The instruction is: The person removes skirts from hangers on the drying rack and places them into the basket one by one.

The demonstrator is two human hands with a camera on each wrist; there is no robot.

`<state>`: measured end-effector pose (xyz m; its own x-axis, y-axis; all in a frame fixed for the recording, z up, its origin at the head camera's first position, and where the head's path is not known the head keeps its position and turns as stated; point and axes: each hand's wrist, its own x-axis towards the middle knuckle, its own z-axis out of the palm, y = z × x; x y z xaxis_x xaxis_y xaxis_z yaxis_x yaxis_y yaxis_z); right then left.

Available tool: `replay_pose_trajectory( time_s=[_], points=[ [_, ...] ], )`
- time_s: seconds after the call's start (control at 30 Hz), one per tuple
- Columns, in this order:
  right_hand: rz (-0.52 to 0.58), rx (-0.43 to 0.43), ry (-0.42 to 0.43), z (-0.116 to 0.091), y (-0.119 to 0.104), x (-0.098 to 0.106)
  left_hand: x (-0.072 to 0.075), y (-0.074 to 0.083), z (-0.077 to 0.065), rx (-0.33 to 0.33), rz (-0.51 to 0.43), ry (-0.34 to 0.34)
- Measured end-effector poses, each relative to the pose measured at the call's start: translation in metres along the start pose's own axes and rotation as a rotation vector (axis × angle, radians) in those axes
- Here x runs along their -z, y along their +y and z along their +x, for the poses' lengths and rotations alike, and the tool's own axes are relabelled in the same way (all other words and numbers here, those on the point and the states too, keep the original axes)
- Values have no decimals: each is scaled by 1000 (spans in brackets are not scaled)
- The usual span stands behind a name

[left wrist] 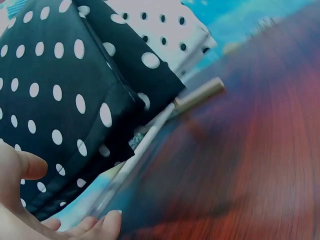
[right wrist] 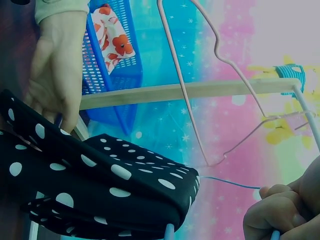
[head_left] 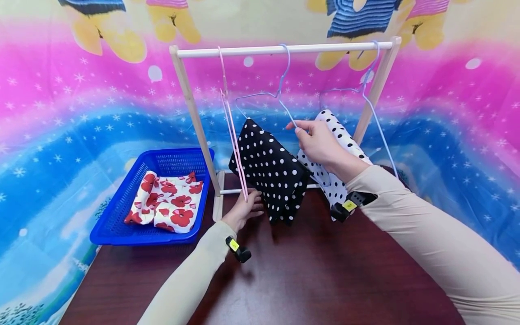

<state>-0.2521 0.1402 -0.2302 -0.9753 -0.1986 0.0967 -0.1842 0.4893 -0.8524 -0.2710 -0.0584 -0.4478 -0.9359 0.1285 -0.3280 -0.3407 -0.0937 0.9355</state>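
A black cloth with white dots (head_left: 270, 169) hangs folded over a blue wire hanger (head_left: 280, 85) on the rack's top rail. My right hand (head_left: 318, 142) pinches the sloping right arm of this hanger between thumb and fingers; the right wrist view shows those fingers (right wrist: 277, 212) curled on the wire. Low at the cloth's left side is my left hand (head_left: 245, 207). In the left wrist view its thumb (left wrist: 32, 165) lies over the dotted fabric, with loosely bent fingers (left wrist: 102, 227) below the cloth's lower edge.
The wooden rack (head_left: 191, 104) stands on a dark red table (head_left: 308, 271). An empty pink hanger (head_left: 231, 131) hangs left of the black cloth. To its right, a white cloth with black dots (head_left: 341, 131) hangs on another hanger. A blue basket (head_left: 109, 230) holds a folded red-flowered cloth (head_left: 174, 203).
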Motion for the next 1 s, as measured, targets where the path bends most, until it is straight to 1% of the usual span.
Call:
replay_pose_trajectory(
  time_s=[0.13,0.2,0.33,0.4,0.6,0.77,0.9,1.0],
  points=[
    [26,-11,-7,0,0,-1,-3,-2,4,64,-130,-56],
    [40,-13,-10,1,1,-2,-4,-4,6,86,-187,-83],
    [47,-5,-10,2,1,-3,-5,-7,10,117,-262,-112],
    [48,-1,-8,2,1,-4,-5,-7,11,116,-275,-127],
    [50,-3,-8,2,1,-3,-2,-5,10,100,-327,-140],
    [63,-11,-14,2,1,-2,1,-4,9,108,-362,-143],
    [69,-7,-21,2,2,-1,4,-4,9,114,-347,-126],
    [66,0,-24,3,2,-1,7,-3,9,103,-344,-93]
  ],
)
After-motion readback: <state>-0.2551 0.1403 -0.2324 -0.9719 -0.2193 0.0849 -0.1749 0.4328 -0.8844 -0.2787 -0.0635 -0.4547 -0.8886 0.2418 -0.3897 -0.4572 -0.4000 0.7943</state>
